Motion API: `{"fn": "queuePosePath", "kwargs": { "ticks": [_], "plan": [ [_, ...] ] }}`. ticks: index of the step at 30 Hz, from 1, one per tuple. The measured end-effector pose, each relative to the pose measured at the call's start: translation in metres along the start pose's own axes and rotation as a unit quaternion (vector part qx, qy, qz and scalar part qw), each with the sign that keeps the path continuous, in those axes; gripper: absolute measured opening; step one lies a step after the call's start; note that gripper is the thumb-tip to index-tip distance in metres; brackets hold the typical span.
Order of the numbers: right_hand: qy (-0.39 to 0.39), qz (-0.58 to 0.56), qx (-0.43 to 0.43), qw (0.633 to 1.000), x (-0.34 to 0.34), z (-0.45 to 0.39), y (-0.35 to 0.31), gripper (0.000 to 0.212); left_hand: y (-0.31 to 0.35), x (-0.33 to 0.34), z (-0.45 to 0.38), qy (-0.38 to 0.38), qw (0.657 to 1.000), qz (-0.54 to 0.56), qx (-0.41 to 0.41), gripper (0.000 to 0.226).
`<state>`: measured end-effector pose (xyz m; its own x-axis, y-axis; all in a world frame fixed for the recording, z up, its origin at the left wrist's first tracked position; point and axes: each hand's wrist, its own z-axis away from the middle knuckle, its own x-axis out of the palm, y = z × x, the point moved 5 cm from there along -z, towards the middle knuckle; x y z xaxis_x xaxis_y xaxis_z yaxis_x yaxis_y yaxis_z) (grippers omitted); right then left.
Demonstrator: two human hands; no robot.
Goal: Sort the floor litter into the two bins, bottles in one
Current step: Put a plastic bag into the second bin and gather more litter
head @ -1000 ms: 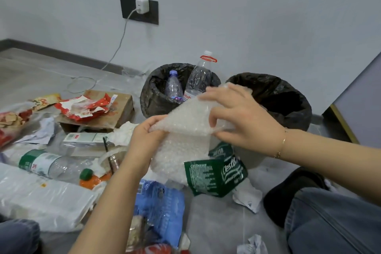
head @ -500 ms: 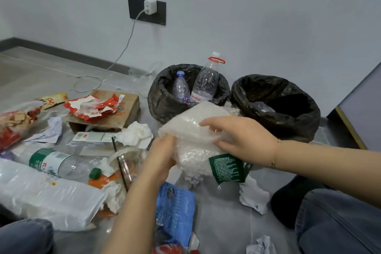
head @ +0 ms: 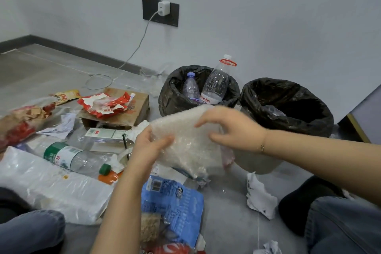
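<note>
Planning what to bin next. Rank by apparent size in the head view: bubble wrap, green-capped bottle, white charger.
1. bubble wrap, though it is nearest the camera
2. green-capped bottle
3. white charger, smallest, but farthest away

The bubble wrap [head: 185,140] is translucent, pebbled plastic with a dull sheen. Both bins carry crinkled, glossy black plastic liners, the left bin [head: 171,97] and the right bin [head: 288,109] alike. The bottles in the left bin [head: 214,84] are clear, ribbed plastic, as is the green-capped bottle [head: 78,156] lying on the floor [head: 226,202], which is smooth, matt grey. The cardboard box [head: 136,109] is brown and matt. The blue packet [head: 175,202] is shiny film. The crumpled paper [head: 259,198] is white and creased.
</note>
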<state>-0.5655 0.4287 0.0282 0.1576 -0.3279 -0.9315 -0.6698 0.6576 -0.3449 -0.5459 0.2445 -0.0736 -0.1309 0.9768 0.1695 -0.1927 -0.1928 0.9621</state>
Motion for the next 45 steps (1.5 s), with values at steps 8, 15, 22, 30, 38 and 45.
{"fn": "queuePosePath", "kwargs": {
  "ticks": [8, 15, 22, 30, 38, 45],
  "plan": [
    [-0.169, -0.14, 0.158, 0.963, 0.007, 0.012, 0.033, 0.076, 0.021, 0.03, 0.012, -0.134, 0.98, -0.088, 0.119, 0.035],
    [-0.022, -0.245, 0.199, 0.949, 0.02, 0.03, 0.053, 0.029, -0.002, 0.046, 0.012, -0.106, 0.994, -0.018, 0.028, 0.054],
    [0.093, -0.316, 0.285, 0.9, -0.002, 0.045, 0.066, 0.019, -0.013, 0.062, 0.015, -0.147, 0.988, -0.022, -0.049, 0.037],
    [0.168, -0.152, 0.172, 0.959, -0.015, 0.041, 0.039, 0.018, -0.003, 0.044, 0.004, 0.033, 0.994, -0.102, -0.009, 0.036],
    [0.151, 0.185, -0.112, 0.965, -0.014, 0.038, 0.006, 0.031, 0.007, 0.063, 0.017, -0.153, 0.971, 0.162, -0.09, 0.034],
    [0.048, 0.206, -0.134, 0.968, 0.002, 0.035, 0.004, 0.042, 0.029, 0.067, 0.024, -0.263, 0.927, 0.263, -0.041, 0.066]
  ]
}}
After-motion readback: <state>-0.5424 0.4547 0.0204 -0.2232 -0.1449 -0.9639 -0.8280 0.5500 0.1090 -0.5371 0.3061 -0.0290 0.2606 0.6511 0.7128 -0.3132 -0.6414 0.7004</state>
